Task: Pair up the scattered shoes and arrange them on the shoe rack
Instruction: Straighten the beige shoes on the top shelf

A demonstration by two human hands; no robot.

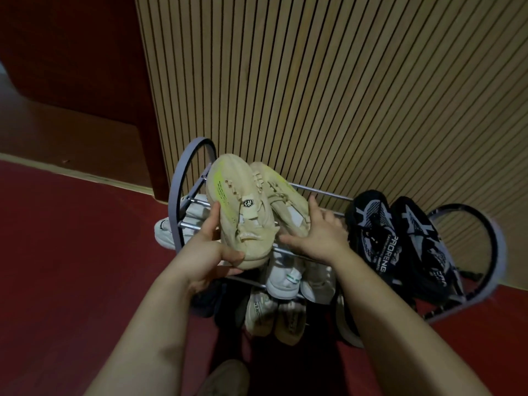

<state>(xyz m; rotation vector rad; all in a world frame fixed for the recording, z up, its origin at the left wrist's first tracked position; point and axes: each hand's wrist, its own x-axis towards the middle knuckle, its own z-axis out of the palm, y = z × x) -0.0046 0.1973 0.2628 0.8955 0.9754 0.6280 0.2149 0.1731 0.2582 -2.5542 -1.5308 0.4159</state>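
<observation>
A grey metal shoe rack with round end hoops stands against the slatted wall. Over its top bars, at the left, are two beige knit sneakers side by side. My left hand grips the left beige sneaker at its heel and side. My right hand lies with spread fingers against the right beige sneaker. A pair of black-and-white sneakers sits on the top bars at the right. White sneakers and pale green-lettered ones sit on lower tiers.
The floor is red. A white shoe pokes out past the rack's left hoop. A dark shoe lies low at the rack's left. My own shoe tip shows at the bottom edge.
</observation>
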